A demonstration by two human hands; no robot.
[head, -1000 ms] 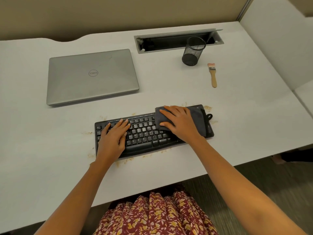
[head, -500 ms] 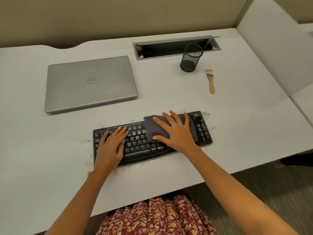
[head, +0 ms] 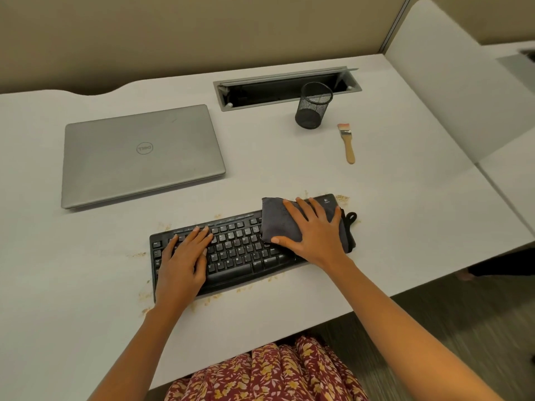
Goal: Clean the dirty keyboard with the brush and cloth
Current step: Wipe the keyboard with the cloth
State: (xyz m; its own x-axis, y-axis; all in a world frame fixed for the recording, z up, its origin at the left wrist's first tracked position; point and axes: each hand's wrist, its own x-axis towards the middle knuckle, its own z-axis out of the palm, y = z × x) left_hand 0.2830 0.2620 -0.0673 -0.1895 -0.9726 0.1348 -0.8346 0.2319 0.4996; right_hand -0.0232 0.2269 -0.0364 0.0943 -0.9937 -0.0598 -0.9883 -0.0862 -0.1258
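A black keyboard (head: 237, 250) lies on the white desk (head: 376, 241), with brown crumbs scattered around its edges. My left hand (head: 185, 259) rests flat on the keyboard's left half, fingers straight. My right hand (head: 314, 231) presses a folded dark grey cloth (head: 275, 221) flat onto the keyboard's right end, fingers spread. The cloth's hanging loop sticks out past the keyboard's right edge. A small wooden-handled brush (head: 347, 143) lies on the desk behind the keyboard, apart from both hands.
A closed silver laptop (head: 142, 154) sits at the back left. A black mesh pen cup (head: 312, 110) stands next to an open cable tray (head: 286, 88) at the back. A white partition (head: 451, 91) rises on the right. The desk's front edge is near my lap.
My right hand has slid the cloth back to the right end of the keyboard, after sliding it left. My left hand has stayed on the left keys.
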